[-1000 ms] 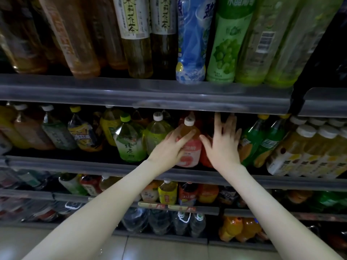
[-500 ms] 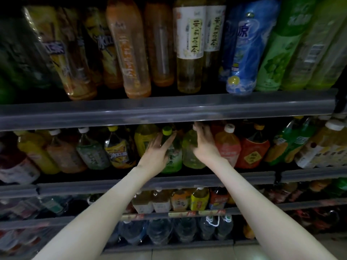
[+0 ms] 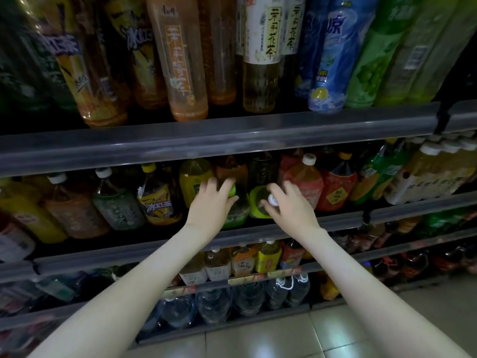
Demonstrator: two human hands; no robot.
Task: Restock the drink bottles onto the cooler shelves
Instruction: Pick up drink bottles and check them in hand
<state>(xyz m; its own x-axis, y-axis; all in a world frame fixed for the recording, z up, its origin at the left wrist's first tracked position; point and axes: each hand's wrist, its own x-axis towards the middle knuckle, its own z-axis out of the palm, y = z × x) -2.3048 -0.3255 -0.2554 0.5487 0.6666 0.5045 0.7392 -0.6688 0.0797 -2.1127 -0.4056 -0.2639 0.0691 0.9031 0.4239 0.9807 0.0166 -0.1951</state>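
Both my hands are on the second cooler shelf (image 3: pixel 258 232). My left hand (image 3: pixel 210 202) grips the neck of a green-capped green tea bottle (image 3: pixel 236 215). My right hand (image 3: pixel 289 205) grips the neck of a white-capped bottle with a yellow-green label (image 3: pixel 258 205) right beside it. Both bottles stand at the shelf's front edge. Behind them are a yellow-labelled bottle (image 3: pixel 192 180), a brown one (image 3: pixel 231 169) and a dark one (image 3: pixel 263 169).
A red-labelled bottle (image 3: pixel 304 182) stands just right of my right hand, an iced-tea bottle (image 3: pixel 158 202) to the left. The upper shelf rail (image 3: pixel 232 140) overhangs close above my hands. Lower shelves hold small bottles (image 3: pixel 242 262) and water (image 3: pixel 258 298). Tiled floor (image 3: pixel 284 337) lies below.
My view shifted left along the shelf. Both hands drew back from deep in the row to the front, and their fingers closed round the necks of the two front bottles.
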